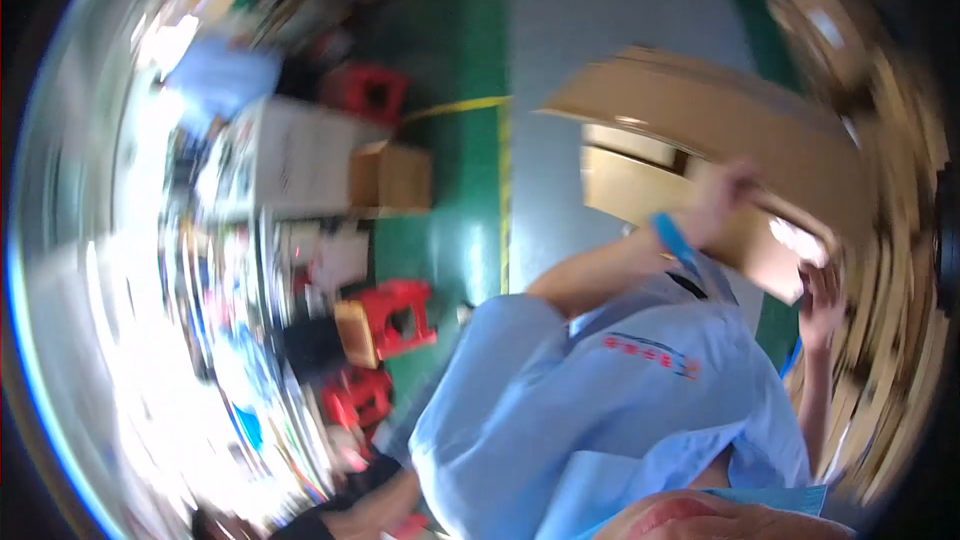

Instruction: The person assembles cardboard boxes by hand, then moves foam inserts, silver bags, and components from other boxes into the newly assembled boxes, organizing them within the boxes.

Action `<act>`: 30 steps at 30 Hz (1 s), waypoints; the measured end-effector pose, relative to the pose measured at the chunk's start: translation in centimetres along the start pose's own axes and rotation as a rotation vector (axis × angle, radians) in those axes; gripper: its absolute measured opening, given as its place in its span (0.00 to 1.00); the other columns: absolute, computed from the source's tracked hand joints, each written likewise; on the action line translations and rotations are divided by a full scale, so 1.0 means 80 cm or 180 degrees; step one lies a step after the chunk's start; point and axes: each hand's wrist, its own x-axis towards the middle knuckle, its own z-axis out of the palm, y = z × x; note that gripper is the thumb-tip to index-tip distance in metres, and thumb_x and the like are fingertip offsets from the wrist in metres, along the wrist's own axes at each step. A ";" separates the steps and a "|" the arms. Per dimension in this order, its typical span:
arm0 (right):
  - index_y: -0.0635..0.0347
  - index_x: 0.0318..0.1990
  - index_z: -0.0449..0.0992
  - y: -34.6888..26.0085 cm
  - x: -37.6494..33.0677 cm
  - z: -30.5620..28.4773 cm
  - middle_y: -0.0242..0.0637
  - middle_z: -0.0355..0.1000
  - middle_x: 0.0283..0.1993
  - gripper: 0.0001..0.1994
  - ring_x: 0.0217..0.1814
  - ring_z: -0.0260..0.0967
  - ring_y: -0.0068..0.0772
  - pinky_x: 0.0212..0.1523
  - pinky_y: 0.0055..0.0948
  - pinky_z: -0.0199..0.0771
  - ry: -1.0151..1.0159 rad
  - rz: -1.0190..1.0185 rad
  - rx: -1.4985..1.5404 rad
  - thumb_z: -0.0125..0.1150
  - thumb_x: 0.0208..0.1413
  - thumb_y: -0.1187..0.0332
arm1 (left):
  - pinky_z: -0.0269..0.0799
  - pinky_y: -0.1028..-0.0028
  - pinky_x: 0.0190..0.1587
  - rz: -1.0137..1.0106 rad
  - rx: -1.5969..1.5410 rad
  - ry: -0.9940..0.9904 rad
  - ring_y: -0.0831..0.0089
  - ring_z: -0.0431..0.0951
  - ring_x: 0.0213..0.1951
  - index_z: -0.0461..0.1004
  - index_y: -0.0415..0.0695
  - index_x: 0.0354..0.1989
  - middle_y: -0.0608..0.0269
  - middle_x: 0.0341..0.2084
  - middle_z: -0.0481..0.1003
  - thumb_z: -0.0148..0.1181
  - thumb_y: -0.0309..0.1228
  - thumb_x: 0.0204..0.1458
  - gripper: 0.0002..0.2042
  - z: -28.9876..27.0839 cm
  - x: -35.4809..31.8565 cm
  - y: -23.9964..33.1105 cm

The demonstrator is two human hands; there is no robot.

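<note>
A large brown cardboard box point(715, 115) with its broad flap raised is in front of me, on the right side of the view. My left hand point(722, 195), a blue band at its wrist, is closed at the near edge of the box; motion smears its fingers. My right hand point(822, 300) grips the box's right near corner, fingers bent over the edge. Between the hands a bright patch of light lies on the cardboard. Part of the box's inside shows under the flap, but I cannot make out any contents.
Flat cardboard point(875, 320) is stacked along the right. On the left are red stools point(400, 318), a small open carton point(392, 178) beside a white cabinet point(305, 155), and cluttered shelves. Another person's arm point(375, 510) shows at the lower left. A yellow line point(504, 200) crosses the floor.
</note>
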 end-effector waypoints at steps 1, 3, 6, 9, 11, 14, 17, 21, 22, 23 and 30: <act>0.56 0.45 0.70 -0.021 0.038 0.008 0.43 0.68 0.43 0.17 0.48 0.64 0.48 0.50 0.41 0.63 -0.0157 -0.0031 0.0022 0.52 0.44 0.76 | 0.74 0.68 0.40 0.0157 -0.0263 0.0042 0.67 0.75 0.29 0.70 0.38 0.41 0.59 0.30 0.72 0.51 0.29 0.51 0.11 0.030 -0.011 0.018; 0.55 0.50 0.68 -0.032 0.066 0.037 0.45 0.66 0.48 0.18 0.53 0.61 0.50 0.53 0.41 0.60 -0.0337 -0.0175 -0.0050 0.49 0.49 0.75 | 0.77 0.68 0.28 0.0358 -0.0255 0.0160 0.65 0.75 0.24 0.67 0.38 0.42 0.58 0.29 0.72 0.51 0.26 0.49 0.11 0.062 -0.031 0.042; 0.54 0.55 0.65 0.047 0.069 0.105 0.46 0.65 0.53 0.17 0.55 0.61 0.49 0.53 0.40 0.61 -0.1020 -0.0106 0.0239 0.41 0.59 0.65 | 0.77 0.69 0.22 0.0656 -0.0354 0.0134 0.63 0.75 0.23 0.66 0.38 0.42 0.56 0.30 0.72 0.50 0.24 0.48 0.12 0.078 -0.010 0.019; 0.53 0.52 0.67 0.026 0.107 0.097 0.43 0.68 0.50 0.15 0.51 0.65 0.47 0.47 0.42 0.65 -0.1282 -0.0489 0.0818 0.42 0.58 0.65 | 0.77 0.69 0.20 0.0865 -0.0428 0.0403 0.62 0.76 0.25 0.65 0.38 0.42 0.54 0.29 0.72 0.49 0.23 0.47 0.12 0.074 0.020 0.012; 0.51 0.46 0.69 0.006 0.147 0.082 0.38 0.70 0.44 0.13 0.42 0.69 0.46 0.39 0.43 0.69 -0.2700 -0.0541 -0.0630 0.46 0.54 0.65 | 0.78 0.67 0.22 0.1142 -0.0511 0.0971 0.59 0.78 0.29 0.66 0.35 0.40 0.52 0.30 0.73 0.48 0.21 0.46 0.11 0.060 0.063 0.018; 0.48 0.41 0.70 0.053 0.114 0.136 0.33 0.71 0.36 0.10 0.35 0.70 0.39 0.32 0.40 0.70 -0.2364 -0.1662 -0.0851 0.48 0.50 0.64 | 0.78 0.68 0.23 0.1211 -0.0405 0.1449 0.59 0.78 0.27 0.68 0.33 0.37 0.52 0.29 0.73 0.48 0.21 0.47 0.09 0.005 0.168 0.009; 0.52 0.37 0.70 0.152 0.164 0.148 0.35 0.69 0.31 0.09 0.30 0.70 0.36 0.29 0.33 0.70 -0.1117 -0.2622 0.0220 0.50 0.48 0.66 | 0.77 0.68 0.22 0.1129 -0.0830 0.1796 0.61 0.77 0.27 0.69 0.32 0.32 0.53 0.25 0.73 0.49 0.22 0.47 0.07 0.024 0.209 0.021; 0.57 0.35 0.69 0.189 0.246 0.065 0.36 0.68 0.30 0.08 0.30 0.70 0.35 0.28 0.30 0.70 -0.0643 -0.3054 0.0334 0.52 0.46 0.69 | 0.76 0.66 0.25 0.1202 -0.0653 0.1959 0.61 0.77 0.29 0.71 0.33 0.35 0.55 0.25 0.74 0.48 0.19 0.46 0.09 0.055 0.251 0.046; 0.58 0.34 0.69 0.198 0.263 0.056 0.36 0.67 0.30 0.07 0.29 0.69 0.35 0.28 0.29 0.70 -0.0697 -0.3261 0.0516 0.53 0.45 0.70 | 0.75 0.63 0.30 0.1579 0.0789 0.1633 0.60 0.77 0.32 0.71 0.35 0.37 0.54 0.26 0.74 0.53 0.25 0.45 0.10 0.037 0.252 0.041; 0.60 0.33 0.69 0.208 0.276 0.054 0.37 0.67 0.30 0.07 0.29 0.69 0.35 0.28 0.28 0.70 -0.0754 -0.3473 0.0700 0.54 0.45 0.72 | 0.74 0.61 0.35 0.1868 0.2241 0.1272 0.60 0.77 0.36 0.72 0.37 0.39 0.54 0.27 0.75 0.58 0.31 0.44 0.14 0.011 0.252 0.033; 0.57 0.31 0.66 0.232 0.304 0.057 0.34 0.64 0.27 0.04 0.28 0.68 0.29 0.25 0.24 0.68 -0.0689 -0.3944 0.0665 0.52 0.47 0.72 | 0.58 0.45 0.51 -0.1696 0.6098 0.3425 0.52 0.51 0.61 0.65 0.49 0.55 0.54 0.60 0.54 0.55 0.58 0.39 0.35 -0.079 0.234 -0.014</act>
